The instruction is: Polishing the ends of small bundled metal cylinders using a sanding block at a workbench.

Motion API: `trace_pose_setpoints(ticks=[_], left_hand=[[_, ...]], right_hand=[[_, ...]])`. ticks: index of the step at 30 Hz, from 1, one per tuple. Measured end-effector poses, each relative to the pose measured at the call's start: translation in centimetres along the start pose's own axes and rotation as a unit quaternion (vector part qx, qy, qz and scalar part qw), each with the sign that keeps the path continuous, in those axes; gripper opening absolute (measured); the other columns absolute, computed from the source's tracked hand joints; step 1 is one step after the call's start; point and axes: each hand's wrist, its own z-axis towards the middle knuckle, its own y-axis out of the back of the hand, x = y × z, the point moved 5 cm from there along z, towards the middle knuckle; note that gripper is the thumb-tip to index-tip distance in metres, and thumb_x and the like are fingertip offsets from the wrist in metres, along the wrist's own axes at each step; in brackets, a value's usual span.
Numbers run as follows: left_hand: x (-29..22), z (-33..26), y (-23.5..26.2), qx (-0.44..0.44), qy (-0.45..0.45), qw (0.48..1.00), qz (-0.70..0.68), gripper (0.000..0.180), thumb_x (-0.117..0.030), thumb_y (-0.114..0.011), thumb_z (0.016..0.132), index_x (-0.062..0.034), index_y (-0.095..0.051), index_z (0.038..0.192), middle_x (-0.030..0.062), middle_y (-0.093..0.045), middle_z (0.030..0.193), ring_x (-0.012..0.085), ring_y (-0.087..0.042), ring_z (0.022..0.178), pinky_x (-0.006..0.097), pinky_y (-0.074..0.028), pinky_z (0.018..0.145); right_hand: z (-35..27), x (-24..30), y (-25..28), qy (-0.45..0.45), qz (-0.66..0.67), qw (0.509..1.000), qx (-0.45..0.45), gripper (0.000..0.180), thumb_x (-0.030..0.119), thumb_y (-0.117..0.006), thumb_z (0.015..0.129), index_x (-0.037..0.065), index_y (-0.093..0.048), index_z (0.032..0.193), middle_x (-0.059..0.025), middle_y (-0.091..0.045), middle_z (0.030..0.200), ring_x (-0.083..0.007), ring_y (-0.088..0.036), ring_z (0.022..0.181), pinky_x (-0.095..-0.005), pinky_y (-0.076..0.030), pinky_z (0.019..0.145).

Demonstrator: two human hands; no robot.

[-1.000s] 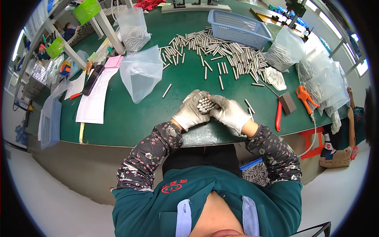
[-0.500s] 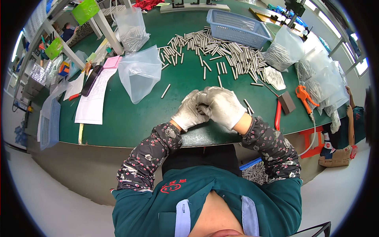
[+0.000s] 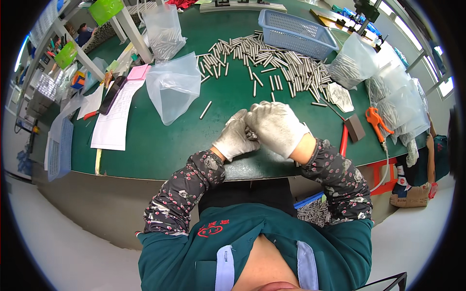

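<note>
Both my hands wear white gloves and meet near the front edge of the green table (image 3: 160,145). My left hand (image 3: 235,137) and my right hand (image 3: 274,127) close together around a bundle of short metal rods (image 3: 251,134), only the rod ends showing between the palms. A big heap of loose metal rods (image 3: 272,63) lies farther back on the table. One single rod (image 3: 205,110) lies alone left of my hands.
An empty clear plastic bag (image 3: 172,87) stands left of the heap, a filled bag (image 3: 164,31) behind it. A blue basket (image 3: 296,33) sits at the back, more bags of rods (image 3: 352,65) at the right. Orange tool (image 3: 374,119), papers (image 3: 116,116), blue tray (image 3: 59,148).
My right hand has turned over the bundle and now covers it from above; the hands have lifted slightly and the rod ends are mostly hidden.
</note>
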Motion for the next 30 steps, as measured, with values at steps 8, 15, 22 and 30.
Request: trace_pose_setpoints(ticks=[8,15,22,30], left_hand=[[0.7,-0.5,-0.9,0.112,0.170,0.957,-0.207,0.049,-0.019,-0.072,0.056,-0.0058,-0.053,0.100,0.0073,-0.061,0.094,0.0243,-0.053,0.100,0.037,-0.026,0.105],[-0.8,-0.1,0.2,0.079,0.100,0.991,0.026,0.065,-0.021,-0.075,0.055,-0.0035,-0.051,0.112,0.0163,-0.049,0.117,0.0367,-0.035,0.122,0.039,-0.031,0.101],[-0.9,-0.2,0.3,0.066,0.117,0.991,0.024,0.065,-0.018,-0.077,0.053,-0.0029,-0.050,0.111,0.0166,-0.048,0.117,0.0349,-0.032,0.125,0.037,-0.030,0.102],[1.6,-0.4,-0.5,0.072,0.089,0.993,0.017,0.065,-0.026,-0.073,0.055,-0.0039,-0.051,0.112,0.0108,-0.057,0.110,0.0339,-0.041,0.118,0.038,-0.031,0.103]], right_hand=[[-0.2,-1.3,-0.6,-0.036,0.166,0.984,-0.054,0.011,0.017,-0.061,0.073,0.008,-0.056,0.076,-0.0083,-0.055,0.072,-0.0263,-0.057,0.072,-0.0359,-0.046,0.064],[-3.9,-6.4,1.2,-0.099,0.231,0.967,0.040,0.011,0.017,-0.061,0.071,0.007,-0.060,0.073,-0.0087,-0.059,0.071,-0.0277,-0.058,0.070,-0.0364,-0.047,0.063],[-6.1,-5.9,-2.7,-0.109,0.149,0.947,0.262,0.014,0.021,-0.058,0.069,0.011,-0.064,0.076,-0.0088,-0.063,0.075,-0.0282,-0.060,0.074,-0.0380,-0.047,0.066],[-3.0,-1.8,0.1,-0.071,0.271,0.957,-0.074,0.016,0.019,-0.063,0.070,0.007,-0.060,0.080,-0.0104,-0.056,0.071,-0.0299,-0.055,0.073,-0.0391,-0.045,0.065]])
